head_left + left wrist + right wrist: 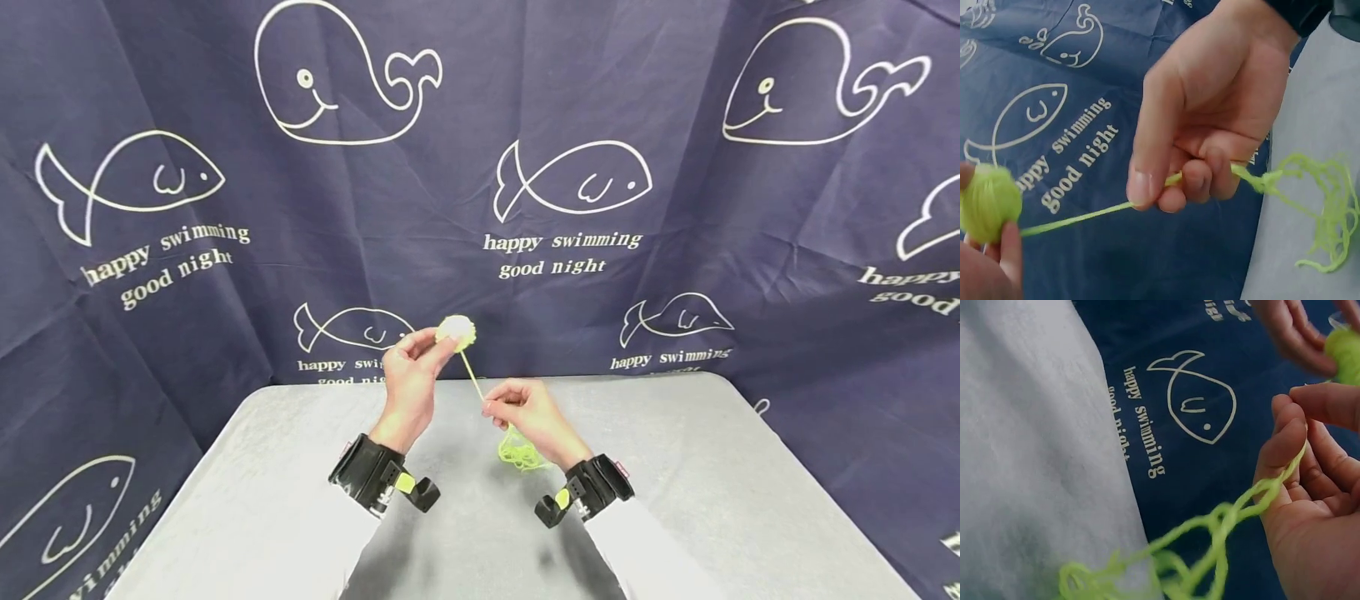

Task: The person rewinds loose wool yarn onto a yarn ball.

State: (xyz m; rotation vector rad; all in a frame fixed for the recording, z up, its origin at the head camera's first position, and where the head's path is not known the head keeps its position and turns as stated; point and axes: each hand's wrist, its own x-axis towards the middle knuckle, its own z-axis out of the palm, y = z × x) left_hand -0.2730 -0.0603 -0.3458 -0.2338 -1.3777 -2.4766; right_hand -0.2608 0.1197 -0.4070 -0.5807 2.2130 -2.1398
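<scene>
A yellow-green ball of yarn (457, 332) is pinched between the thumb and fingers of my left hand (411, 379), up above the table's far edge. From it one taut strand (472, 372) slopes down to my right hand (534, 417), whose thumb and fingertips pinch it. Below the right hand a loose, tangled bunch of yarn (519, 452) hangs, with loops that show well in the right wrist view. In the left wrist view the wound yarn ball (991, 203) sits at the left edge, with part of it hidden by the left fingers.
A light grey table (480, 533) spreads under both forearms. Behind it hangs a dark blue curtain (465, 192) printed with white whales, fish and words. Each wrist wears a black strap (367, 471) with a small camera.
</scene>
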